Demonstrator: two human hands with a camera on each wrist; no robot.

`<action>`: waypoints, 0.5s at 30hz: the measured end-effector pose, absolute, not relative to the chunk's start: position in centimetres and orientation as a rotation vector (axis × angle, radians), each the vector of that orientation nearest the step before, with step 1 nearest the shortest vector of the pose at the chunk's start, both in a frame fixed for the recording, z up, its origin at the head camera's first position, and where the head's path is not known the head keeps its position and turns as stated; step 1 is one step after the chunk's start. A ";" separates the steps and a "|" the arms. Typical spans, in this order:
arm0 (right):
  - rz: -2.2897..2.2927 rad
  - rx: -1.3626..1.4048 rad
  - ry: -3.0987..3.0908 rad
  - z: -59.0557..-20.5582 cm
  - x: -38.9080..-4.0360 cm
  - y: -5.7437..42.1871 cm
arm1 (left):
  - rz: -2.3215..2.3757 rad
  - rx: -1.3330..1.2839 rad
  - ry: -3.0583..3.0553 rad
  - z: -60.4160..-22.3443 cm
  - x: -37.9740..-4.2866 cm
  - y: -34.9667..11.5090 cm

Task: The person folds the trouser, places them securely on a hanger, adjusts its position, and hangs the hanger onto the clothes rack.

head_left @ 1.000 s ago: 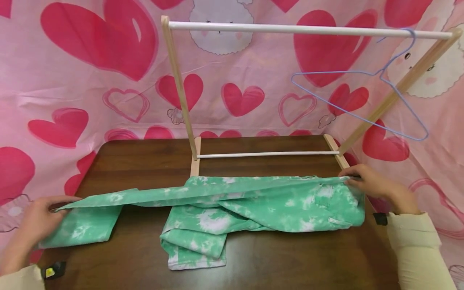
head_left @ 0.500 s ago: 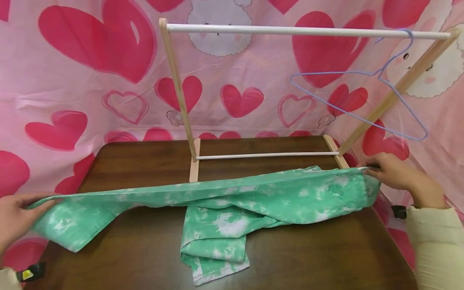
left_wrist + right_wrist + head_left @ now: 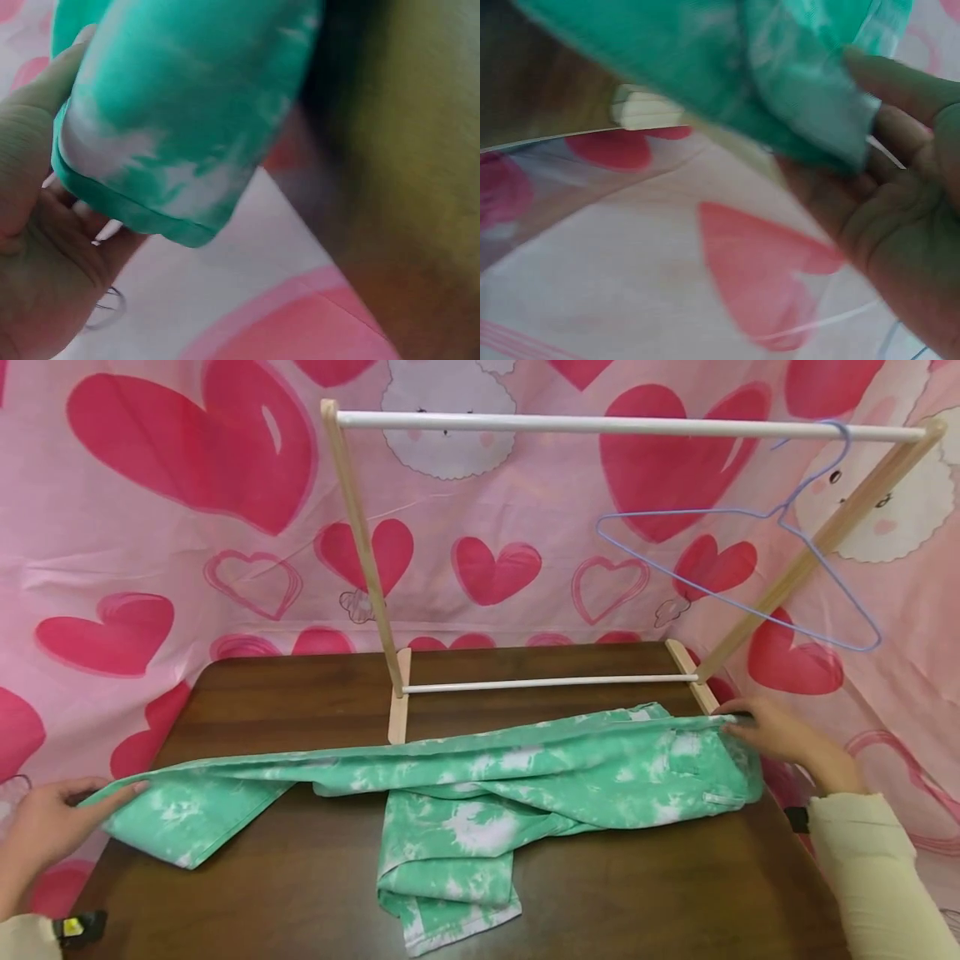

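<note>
A pair of green-and-white tie-dye trousers (image 3: 615, 781) stretches sideways in front of me, the upper leg drawn out to the left. My left hand (image 3: 47, 831) pinches the hem end between thumb and fingers; the left wrist view shows the cuff (image 3: 135, 199) in its grasp. At the waistband end, my right hand (image 3: 783, 743) grips the top corner, with thumb on one side of the cloth (image 3: 810, 112) and fingers on the other. The other leg (image 3: 453, 877) lies folded on the table, its hem toward me.
Behind the trousers a wooden rack with a white top rod (image 3: 525, 422) and lower rod (image 3: 540, 683) stands on the brown table (image 3: 292, 702). A blue wire hanger (image 3: 675, 512) hangs at its right end. A pink heart-patterned curtain (image 3: 187, 552) surrounds the table.
Both hands lifted and spread the trousers' ends apart, then lowered them; the right hand came back leftward. The upper leg now lies straighter and the folded leg has shifted right.
</note>
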State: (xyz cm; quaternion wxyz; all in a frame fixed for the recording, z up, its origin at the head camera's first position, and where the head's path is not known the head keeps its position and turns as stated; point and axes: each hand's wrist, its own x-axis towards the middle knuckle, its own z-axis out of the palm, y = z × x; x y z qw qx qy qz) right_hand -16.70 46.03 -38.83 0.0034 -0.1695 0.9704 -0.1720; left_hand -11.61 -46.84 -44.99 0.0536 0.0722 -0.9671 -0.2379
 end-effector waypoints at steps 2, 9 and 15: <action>-0.600 -0.507 3.061 -39.2 -16.3 46.6 | -0.738 0.274 -2.919 -45.6 -11.3 -47.0; -0.840 -0.331 2.947 -39.6 -14.9 48.5 | -0.799 0.424 -2.772 -46.0 -10.8 -46.5; -1.011 -0.282 2.879 -37.9 -13.7 50.1 | -0.963 0.532 -2.577 -44.9 -11.7 -46.7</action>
